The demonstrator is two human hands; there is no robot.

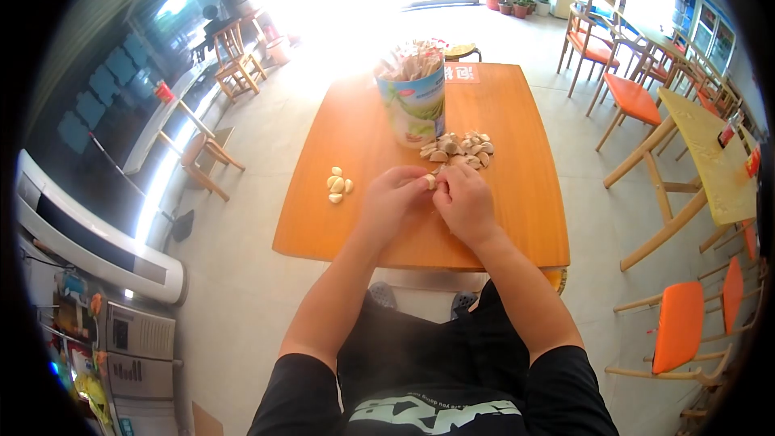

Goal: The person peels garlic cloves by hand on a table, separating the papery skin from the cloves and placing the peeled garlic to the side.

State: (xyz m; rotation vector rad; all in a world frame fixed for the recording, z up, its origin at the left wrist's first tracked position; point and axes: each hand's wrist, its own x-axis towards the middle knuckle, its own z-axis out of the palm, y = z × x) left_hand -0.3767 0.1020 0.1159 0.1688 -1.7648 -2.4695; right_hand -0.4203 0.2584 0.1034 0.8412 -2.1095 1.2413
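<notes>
Both hands meet over the middle of the wooden table (323, 222). Between the fingertips of my left hand (395, 194) is a pale garlic clove (430, 182). The closed fingers of my right hand (464, 200) pinch at the same clove from the other side. Just beyond the hands lies a pile of unpeeled garlic cloves (462, 148), in brownish skins. Off to the left, several peeled garlic cloves (336, 186) form a small, creamy-white group. Parts of the held clove are hidden by the fingers.
A tall printed tub (416, 109) filled with thin wrapped sticks stands at the table's far side, behind the pile. A red-and-white sign (461, 73) lies near the far edge. Orange-seated chairs (632, 98) and a yellow table (714, 161) stand to the right.
</notes>
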